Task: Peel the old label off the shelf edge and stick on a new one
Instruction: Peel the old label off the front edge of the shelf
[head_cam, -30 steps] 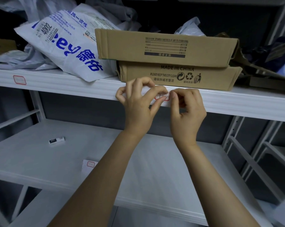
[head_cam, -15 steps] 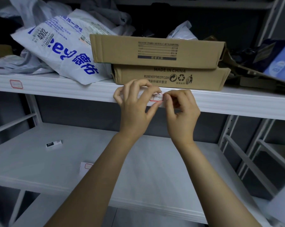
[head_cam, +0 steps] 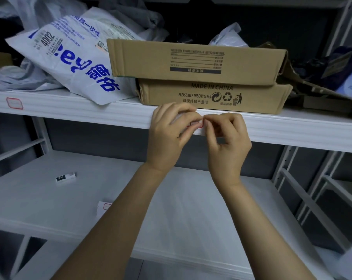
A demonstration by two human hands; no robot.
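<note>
**Both hands at the label point(head_cam: 195, 123) on the upper shelf edge point(head_cam: 110, 116)**

The label, white with a red border, sits about midway along the front edge of the upper shelf, just below the lower cardboard box point(head_cam: 211, 96). Only a small part of it shows between the fingers. The left hand point(head_cam: 169, 138) has its fingers curled over the label from above and its thumb under it, pinching the left part. The right hand point(head_cam: 227, 144) has its forefinger and thumb closed together on the label's right end, with the other fingers loosely curled below. The fingertips of the two hands nearly meet. I cannot tell whether the label lies flat on the edge or has lifted.

A second label point(head_cam: 14, 103) with a red border is stuck near the left end of the same edge. On the shelf above, a second cardboard box point(head_cam: 195, 59) lies on the lower one, and a white courier bag point(head_cam: 74, 65) with blue print leans against their left side.

On the lower shelf point(head_cam: 191, 209), a small white tag point(head_cam: 66, 177) marked 031 lies towards the left. Nearer the front edge is a label sheet point(head_cam: 102, 208), partly hidden by the left forearm.
</note>
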